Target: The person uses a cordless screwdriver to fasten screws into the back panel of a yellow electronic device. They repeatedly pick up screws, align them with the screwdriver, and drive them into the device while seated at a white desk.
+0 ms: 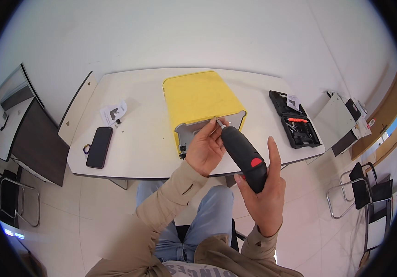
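The yellow casing (203, 94) sits near the middle of the white worktop (138, 99), its grey, hollow end turned toward 6 o'clock. At 5 o'clock from it, the right hand (265, 196) has its grip wrapped round the rear of a black power screwdriver (242, 154) with a red patch; the forefinger stands straight, clear of the tool's body. The screwdriver points to 11 o'clock, its bit (220, 123) at the casing's near edge. The left hand (206, 150) is at 6 o'clock from the casing, thumb and fingertips gathered beside the bit. That grip is narrow, but whether it pinches anything cannot be told. A black fitting (183, 149) shows at the casing's 7 o'clock corner.

At 8 o'clock from the casing lies a dark phone (99, 147), a ring-shaped item (87, 149) just beside it. A printed leaflet (114, 112) is at 9 o'clock. Between 3 and 4 o'clock, an open black tool case (303, 144) holds an orange-red tool (297, 120).
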`<move>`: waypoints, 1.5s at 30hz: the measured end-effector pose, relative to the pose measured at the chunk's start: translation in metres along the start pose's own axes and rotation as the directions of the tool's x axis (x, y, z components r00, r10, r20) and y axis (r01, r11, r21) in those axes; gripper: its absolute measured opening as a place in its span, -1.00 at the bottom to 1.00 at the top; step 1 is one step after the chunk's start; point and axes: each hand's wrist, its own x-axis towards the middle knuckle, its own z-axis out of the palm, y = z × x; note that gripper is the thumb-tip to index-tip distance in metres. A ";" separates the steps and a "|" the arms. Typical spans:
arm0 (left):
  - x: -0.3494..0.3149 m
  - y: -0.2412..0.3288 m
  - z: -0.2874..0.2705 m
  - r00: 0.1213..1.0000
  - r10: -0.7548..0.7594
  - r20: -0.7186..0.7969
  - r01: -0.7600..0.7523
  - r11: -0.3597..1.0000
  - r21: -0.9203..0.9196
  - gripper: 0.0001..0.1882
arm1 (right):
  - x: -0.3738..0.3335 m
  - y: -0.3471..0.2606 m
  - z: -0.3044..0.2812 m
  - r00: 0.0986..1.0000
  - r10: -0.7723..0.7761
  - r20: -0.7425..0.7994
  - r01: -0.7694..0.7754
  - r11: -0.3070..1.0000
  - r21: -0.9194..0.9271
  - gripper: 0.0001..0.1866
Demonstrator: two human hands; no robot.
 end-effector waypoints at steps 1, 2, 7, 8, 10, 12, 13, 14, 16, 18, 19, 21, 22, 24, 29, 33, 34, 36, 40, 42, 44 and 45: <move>-0.005 0.001 0.004 1.000 0.006 -0.028 -0.005 0.999 0.037 -0.75 | 0.002 -0.002 -0.001 1.000 0.006 0.013 -0.006 1.000 0.001 -0.02; -0.007 -0.001 0.006 0.999 0.006 -0.052 -0.003 0.997 0.072 -0.73 | 0.003 -0.003 -0.004 1.000 0.015 0.021 -0.015 1.000 -0.003 -0.02; -0.040 0.022 -0.002 0.867 0.409 0.285 -0.392 0.205 0.897 -0.75 | 0.004 -0.001 -0.006 1.000 0.006 0.019 -0.006 1.000 0.008 -0.02; -0.048 0.029 0.004 0.765 0.446 0.465 -0.444 -0.158 0.882 -0.73 | 0.004 0.001 -0.005 1.000 -0.009 0.008 0.009 1.000 0.022 -0.01; -0.033 0.056 0.024 0.537 0.320 0.781 -0.449 -0.675 0.585 -0.55 | 0.004 0.004 -0.006 0.999 0.027 0.023 -0.027 1.000 0.012 -0.01; -0.021 0.076 0.029 0.572 0.189 0.798 -0.398 -0.787 0.471 -0.47 | 0.005 0.002 -0.005 0.999 0.032 0.037 -0.033 0.999 0.026 -0.01; -0.012 0.083 0.019 0.603 0.121 0.789 -0.413 -0.798 0.438 -0.47 | 0.005 -0.001 -0.004 0.999 0.031 0.035 -0.032 0.999 0.034 -0.02; -0.005 0.086 0.013 0.630 0.048 0.775 -0.436 -0.804 0.404 -0.46 | 0.005 -0.002 -0.004 0.999 0.034 0.029 -0.035 0.999 0.038 -0.02; 0.001 0.084 0.008 0.611 0.057 0.789 -0.464 -0.782 0.416 -0.49 | 0.008 -0.001 -0.003 1.000 0.012 0.009 -0.012 0.998 0.056 -0.03; 0.004 0.084 0.003 0.593 0.053 0.804 -0.488 -0.770 0.411 -0.50 | 0.004 0.000 0.000 0.999 0.041 0.014 -0.042 0.996 0.083 -0.04; 0.004 0.085 0.003 0.595 0.034 0.803 -0.500 -0.766 0.404 -0.51 | 0.003 0.000 0.000 0.997 0.071 0.023 -0.073 0.992 0.101 -0.04; 0.006 0.085 0.007 0.588 0.009 0.809 -0.523 -0.758 0.389 -0.53 | 0.001 0.000 0.001 0.996 0.090 0.025 -0.092 0.990 0.106 -0.05; 0.005 0.084 0.006 0.597 0.009 0.802 -0.516 -0.762 0.392 -0.54 | -0.003 0.002 0.004 0.996 0.086 0.019 -0.087 0.991 0.098 -0.05; 0.006 0.081 0.006 0.606 0.008 0.795 -0.506 -0.767 0.394 -0.56 | -0.007 0.003 0.006 0.996 0.092 -0.001 -0.091 0.990 0.106 -0.05; 0.005 0.079 0.005 0.619 0.023 0.785 -0.497 -0.763 0.414 -0.59 | -0.018 0.014 0.020 0.987 0.117 -0.108 -0.091 0.972 0.216 -0.02; 0.005 0.078 0.005 0.623 0.023 0.782 -0.496 -0.761 0.418 -0.58 | -0.021 0.018 0.026 0.983 0.101 -0.151 -0.066 0.973 0.223 0.01; 0.005 0.078 0.005 0.624 0.024 0.781 -0.495 -0.762 0.418 -0.58 | -0.021 0.020 0.027 0.984 0.086 -0.159 -0.052 0.976 0.210 0.01; 0.005 0.077 0.005 0.624 0.022 0.781 -0.495 -0.762 0.417 -0.59 | -0.021 0.021 0.027 0.983 0.074 -0.167 -0.040 0.979 0.201 0.02; 0.005 0.077 0.005 0.624 0.021 0.781 -0.493 -0.765 0.415 -0.59 | -0.023 0.022 0.028 0.983 0.097 -0.159 -0.057 0.969 0.239 0.02; 0.005 0.077 0.005 0.622 0.024 0.782 -0.494 -0.763 0.417 -0.59 | -0.023 0.022 0.029 0.981 0.125 -0.146 -0.080 0.956 0.281 0.02; 0.005 0.076 0.005 0.622 0.026 0.782 -0.494 -0.762 0.418 -0.59 | -0.025 0.023 0.029 0.979 0.161 -0.126 -0.111 0.936 0.334 0.02; 0.004 0.077 0.005 0.622 0.027 0.783 -0.493 -0.763 0.418 -0.59 | -0.025 0.023 0.029 0.974 0.193 -0.117 -0.137 0.917 0.373 0.01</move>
